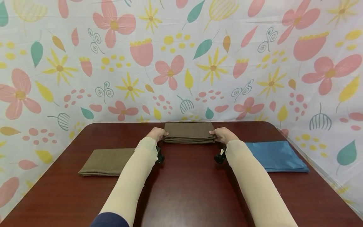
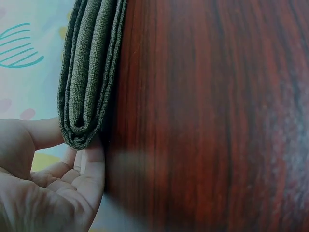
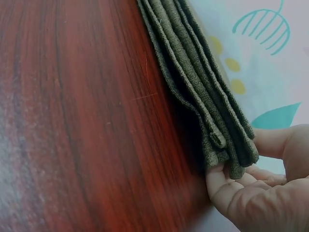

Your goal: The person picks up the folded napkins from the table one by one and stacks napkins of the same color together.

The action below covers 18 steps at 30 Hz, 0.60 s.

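Folded olive-brown woven cloth [image 1: 189,131] at the far edge of the glossy red-brown bench [image 1: 187,183], its long axis running crosswise between left hand [image 1: 157,134] and right hand [image 1: 226,135]; each grip pinches one short end, neither hand being nearer.

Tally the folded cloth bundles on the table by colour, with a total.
Olive-brown: 2 (the held bundle, between left hand and right hand; the left-side bundle)
Blue: 1 (the right-side bundle)
Total: 3
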### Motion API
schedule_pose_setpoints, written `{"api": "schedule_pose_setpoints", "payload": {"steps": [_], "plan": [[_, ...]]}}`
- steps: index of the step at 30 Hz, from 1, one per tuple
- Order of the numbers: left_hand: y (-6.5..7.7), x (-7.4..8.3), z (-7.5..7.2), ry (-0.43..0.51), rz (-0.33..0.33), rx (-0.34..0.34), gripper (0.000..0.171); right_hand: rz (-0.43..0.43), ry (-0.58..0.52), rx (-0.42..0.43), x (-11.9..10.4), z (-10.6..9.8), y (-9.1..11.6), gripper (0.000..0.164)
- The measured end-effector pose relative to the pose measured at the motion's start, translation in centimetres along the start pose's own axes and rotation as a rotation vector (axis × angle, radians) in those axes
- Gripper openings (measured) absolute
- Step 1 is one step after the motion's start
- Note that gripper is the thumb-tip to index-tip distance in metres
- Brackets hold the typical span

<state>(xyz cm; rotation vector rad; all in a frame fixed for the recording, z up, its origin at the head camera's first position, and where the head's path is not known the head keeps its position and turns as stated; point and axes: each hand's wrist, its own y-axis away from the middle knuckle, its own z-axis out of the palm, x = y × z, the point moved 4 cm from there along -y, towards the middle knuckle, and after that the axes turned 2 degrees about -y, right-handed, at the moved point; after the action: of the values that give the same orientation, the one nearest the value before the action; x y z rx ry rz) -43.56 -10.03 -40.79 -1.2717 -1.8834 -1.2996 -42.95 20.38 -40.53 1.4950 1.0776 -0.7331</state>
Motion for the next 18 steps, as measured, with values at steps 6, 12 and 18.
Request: {"api": "schedule_pose_setpoints", "payload": {"steps": [6,12,18], "plan": [[0.2,0.2,0.0,-0.044,0.001,-0.004,0.058,-0.047,0.062,0.013,0.0,-0.7,-0.5,0.071],[0.7,0.2,-0.2,-0.034,0.021,-0.012,0.057,-0.035,0.090,0.035,0.2,-1.0,-0.4,0.061],[1.1,0.0,-0.5,0.016,0.026,-0.066,0.056,-0.003,0.018,-0.010,0.4,-0.4,0.6,0.067]]}}
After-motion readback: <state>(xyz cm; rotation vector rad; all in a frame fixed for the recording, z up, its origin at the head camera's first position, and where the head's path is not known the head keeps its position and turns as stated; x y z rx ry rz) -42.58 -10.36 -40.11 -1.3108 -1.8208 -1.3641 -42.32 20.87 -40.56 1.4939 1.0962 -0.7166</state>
